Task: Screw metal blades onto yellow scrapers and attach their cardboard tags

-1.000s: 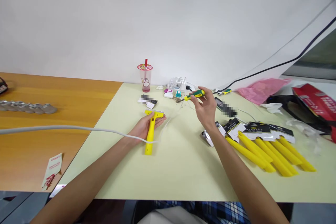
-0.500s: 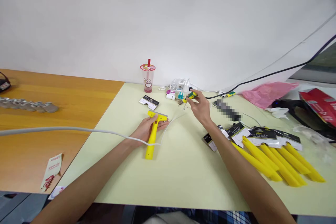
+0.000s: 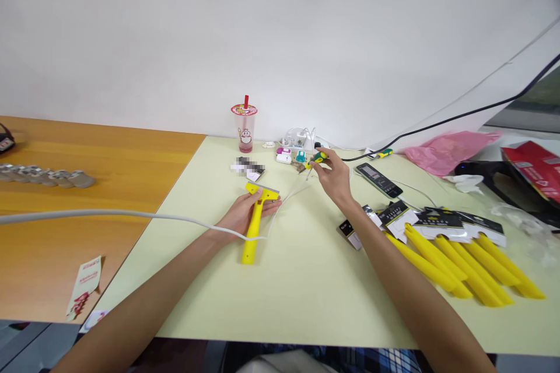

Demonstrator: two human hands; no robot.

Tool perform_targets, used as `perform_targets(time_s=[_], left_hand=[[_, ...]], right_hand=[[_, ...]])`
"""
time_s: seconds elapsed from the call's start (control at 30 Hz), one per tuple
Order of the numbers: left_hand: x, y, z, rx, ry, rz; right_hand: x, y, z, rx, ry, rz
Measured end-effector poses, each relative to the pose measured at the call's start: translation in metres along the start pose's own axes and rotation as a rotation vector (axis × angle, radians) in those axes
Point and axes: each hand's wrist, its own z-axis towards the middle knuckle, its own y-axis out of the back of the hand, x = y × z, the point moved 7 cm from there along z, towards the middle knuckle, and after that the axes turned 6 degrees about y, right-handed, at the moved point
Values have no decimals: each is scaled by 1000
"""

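My left hand (image 3: 240,214) is closed round a yellow scraper (image 3: 252,230), its head and metal blade edge pointing away from me and its handle toward me. In my right hand (image 3: 333,175) is a small screwdriver (image 3: 320,157) with a green and yellow handle, pinched between the fingers. Its thin shaft points down toward the table, apart from the scraper. A white cable (image 3: 175,217) runs in from the left and crosses over the scraper's handle. Beyond the scraper lies a black and white packaging card (image 3: 255,172), partly blurred out.
Several yellow scraper handles (image 3: 437,262) with cards lie at the right, by a phone (image 3: 378,180). A lidded cup (image 3: 245,131) and a power strip (image 3: 300,141) stand near the wall. A pink bag (image 3: 450,151) lies at the back right. Metal pieces (image 3: 59,177) line the wooden table.
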Motion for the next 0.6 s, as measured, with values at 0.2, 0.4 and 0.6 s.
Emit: perform_targets(time_s=[0.2, 0.4, 0.6], left_hand=[[-1, -1, -1, 14, 11, 10], [0, -1, -1, 2, 32, 52], [2, -5, -1, 52, 27, 94]], right_hand=[[26, 16, -4, -84, 33, 72], [74, 31, -24, -153, 101, 206], [109, 25, -65, -183, 127, 339]])
